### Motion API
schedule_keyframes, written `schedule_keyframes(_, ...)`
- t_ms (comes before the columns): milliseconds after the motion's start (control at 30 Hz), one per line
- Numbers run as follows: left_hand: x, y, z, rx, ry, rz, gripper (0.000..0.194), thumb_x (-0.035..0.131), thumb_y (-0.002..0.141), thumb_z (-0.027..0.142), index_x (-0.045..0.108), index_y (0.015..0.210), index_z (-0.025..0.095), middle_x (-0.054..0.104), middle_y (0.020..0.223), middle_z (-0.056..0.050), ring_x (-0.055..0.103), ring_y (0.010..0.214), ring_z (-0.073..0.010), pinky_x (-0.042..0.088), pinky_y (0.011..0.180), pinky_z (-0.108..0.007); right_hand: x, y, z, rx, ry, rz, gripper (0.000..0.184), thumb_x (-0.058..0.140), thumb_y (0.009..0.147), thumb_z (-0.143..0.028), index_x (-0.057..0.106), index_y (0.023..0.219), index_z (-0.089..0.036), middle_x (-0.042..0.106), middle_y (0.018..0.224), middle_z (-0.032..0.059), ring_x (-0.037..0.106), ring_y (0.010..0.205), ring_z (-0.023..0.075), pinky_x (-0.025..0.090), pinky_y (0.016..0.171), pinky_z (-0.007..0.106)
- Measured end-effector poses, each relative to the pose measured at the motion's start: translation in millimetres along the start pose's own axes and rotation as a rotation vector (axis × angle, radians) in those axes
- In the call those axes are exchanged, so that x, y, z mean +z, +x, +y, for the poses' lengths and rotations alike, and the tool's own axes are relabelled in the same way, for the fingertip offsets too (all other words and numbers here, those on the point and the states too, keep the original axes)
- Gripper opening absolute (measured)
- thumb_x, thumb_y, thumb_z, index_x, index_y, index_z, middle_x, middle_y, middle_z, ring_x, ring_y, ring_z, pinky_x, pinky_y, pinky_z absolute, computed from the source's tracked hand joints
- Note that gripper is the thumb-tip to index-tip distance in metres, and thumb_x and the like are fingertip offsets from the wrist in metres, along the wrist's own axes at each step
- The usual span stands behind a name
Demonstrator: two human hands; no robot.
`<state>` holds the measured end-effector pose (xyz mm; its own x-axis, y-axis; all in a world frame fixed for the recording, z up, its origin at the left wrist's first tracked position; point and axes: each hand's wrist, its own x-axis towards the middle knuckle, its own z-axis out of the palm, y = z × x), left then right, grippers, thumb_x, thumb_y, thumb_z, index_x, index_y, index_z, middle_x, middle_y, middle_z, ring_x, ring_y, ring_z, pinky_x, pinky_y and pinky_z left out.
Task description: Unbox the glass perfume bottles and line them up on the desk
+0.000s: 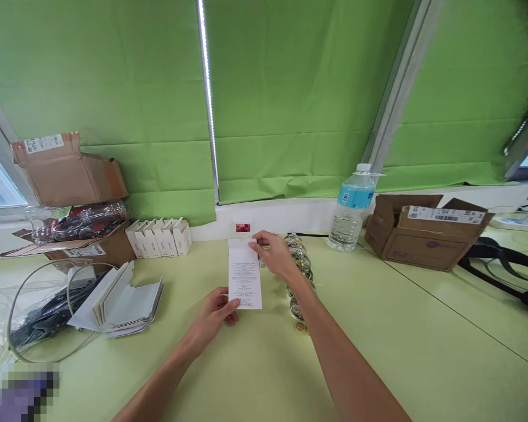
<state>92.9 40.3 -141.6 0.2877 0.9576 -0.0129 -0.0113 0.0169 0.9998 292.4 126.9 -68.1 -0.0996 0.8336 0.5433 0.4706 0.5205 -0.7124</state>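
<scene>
A white leaflet (245,275) covered in small printed lines is held upright over the middle of the table. At its lower left edge, my left hand (215,310) pinches it between thumb and fingers. My right hand (271,252) grips the upper right edge. A small red picture (242,227) shows just above the leaflet; whether it belongs to the same sheet I cannot tell. Close to my right forearm runs a row of shiny, clear and gold round items (300,264), partly hidden by that arm.
White small boxes (158,237) stand by the wall at left. Folded white card pieces (129,305) lie before them, near stacked brown cartons (74,176) and a bagged dark item (53,316). Rightward are a water bottle (352,211), an open carton (422,234) and a black strap (501,269).
</scene>
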Motion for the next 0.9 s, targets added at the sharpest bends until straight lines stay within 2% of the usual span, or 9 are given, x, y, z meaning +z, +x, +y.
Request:
schedule_keyframes(167, -1.4, 0.2, 1.4, 0.014, -0.008, -0.04, 0.038, 0.066, 0.079, 0.044, 0.061, 0.105, 0.017, 0.067, 0.081, -0.004, 0.06, 0.069, -0.0162, 0.046, 0.065, -0.028, -1.7, 0.7, 1.2, 0.019, -0.011, 0.034, 0.011, 0.056, 0.082, -0.027, 0.062, 0.086, -0.019, 0.07, 0.085, 0.0037, 0.064, 0.082, 0.0198, 0.046, 0.075, 0.029)
schedule_keyframes(267, -1.1, 0.2, 1.4, 0.012, -0.001, -0.028, 0.037, 0.066, 0.079, 0.045, 0.062, 0.103, 0.017, 0.067, 0.08, -0.004, 0.059, 0.068, -0.016, 0.045, 0.064, -0.028, 2.3, -1.5, 0.3, 0.03, -0.007, 0.033, 0.012, 0.055, 0.082, -0.026, 0.062, 0.089, -0.019, 0.07, 0.083, 0.0038, 0.064, 0.079, 0.0196, 0.046, 0.07, 0.029)
schedule_keyframes(433, 0.8, -1.8, 2.2, 0.019, 0.003, 0.013, 0.035, 0.062, 0.082, 0.045, 0.062, 0.103, 0.017, 0.066, 0.08, -0.004, 0.06, 0.068, -0.0162, 0.046, 0.066, -0.029, 6.4, -4.4, -4.6, 0.012, 0.02, -0.024, 0.007, 0.06, 0.077, -0.025, 0.063, 0.08, -0.018, 0.071, 0.079, 0.0034, 0.065, 0.074, 0.0183, 0.047, 0.064, 0.026)
schedule_keyframes(567, -0.1, -3.9, 5.3, 0.008, 0.028, -0.047, 0.035, 0.063, 0.081, 0.046, 0.063, 0.101, 0.017, 0.068, 0.081, -0.004, 0.06, 0.07, -0.0173, 0.046, 0.068, -0.03, -1.8, -1.8, -5.4, 0.014, 0.021, 0.117, 0.013, 0.055, 0.082, -0.029, 0.061, 0.088, -0.019, 0.07, 0.087, 0.0054, 0.064, 0.083, 0.0199, 0.046, 0.071, 0.028)
schedule_keyframes(700, -1.6, -5.6, 9.0, -0.007, 0.059, -0.102, 0.034, 0.065, 0.079, 0.045, 0.064, 0.099, 0.017, 0.069, 0.091, -0.006, 0.061, 0.075, -0.0182, 0.046, 0.072, -0.031, -13.2, 1.7, -1.9, 0.048, 0.055, 0.271, 0.021, 0.049, 0.086, -0.036, 0.059, 0.091, -0.018, 0.069, 0.085, 0.007, 0.063, 0.08, 0.0206, 0.046, 0.067, 0.028)
schedule_keyframes(800, -0.9, -6.2, 11.2, -0.009, 0.09, -0.093, 0.035, 0.065, 0.079, 0.046, 0.064, 0.099, 0.017, 0.069, 0.084, -0.005, 0.06, 0.072, -0.0176, 0.046, 0.069, -0.03, -18.6, 2.8, 1.2, 0.068, 0.082, 0.331, 0.024, 0.051, 0.084, -0.04, 0.059, 0.089, -0.018, 0.068, 0.081, 0.0067, 0.063, 0.075, 0.0203, 0.046, 0.063, 0.027)
schedule_keyframes(900, 0.6, -4.9, 10.2, -0.01, 0.115, -0.057, 0.037, 0.064, 0.079, 0.048, 0.063, 0.098, 0.016, 0.067, 0.073, -0.002, 0.058, 0.065, -0.0161, 0.045, 0.064, -0.029, -21.9, 2.7, 1.9, 0.081, 0.09, 0.407, 0.027, 0.05, 0.085, -0.041, 0.059, 0.094, -0.017, 0.069, 0.085, 0.0079, 0.063, 0.079, 0.0213, 0.045, 0.062, 0.027)
